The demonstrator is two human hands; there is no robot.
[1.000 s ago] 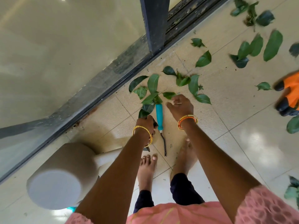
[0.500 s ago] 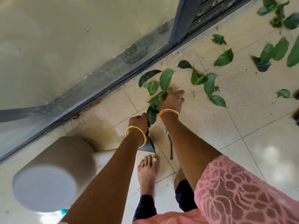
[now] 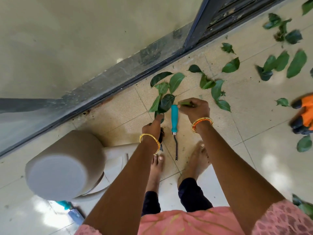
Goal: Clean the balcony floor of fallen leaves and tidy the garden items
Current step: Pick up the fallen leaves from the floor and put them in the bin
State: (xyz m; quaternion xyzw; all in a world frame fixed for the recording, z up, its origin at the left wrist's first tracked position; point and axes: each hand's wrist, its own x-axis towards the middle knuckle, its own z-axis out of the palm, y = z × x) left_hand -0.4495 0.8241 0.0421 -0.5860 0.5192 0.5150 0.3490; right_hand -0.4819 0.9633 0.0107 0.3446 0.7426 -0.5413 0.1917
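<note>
Green fallen leaves lie scattered over the beige tiled balcony floor, thickest along the door track. My left hand grips a bunch of gathered leaves by their stems, together with a dark tool that pokes out below the wrist. My right hand pinches a single green leaf just above the floor. Between my hands lies a garden weeder with a teal handle and a thin forked metal tip pointing toward my bare feet.
A beige watering can lies on its side at my left, near the sliding door frame. Orange and black garden gloves sit at the right edge. A teal-handled tool lies behind the can.
My right hand has lifted off the leaf cluster and moved right with one leaf pinched, uncovering the teal weeder handle. My left hand keeps its bunch.
</note>
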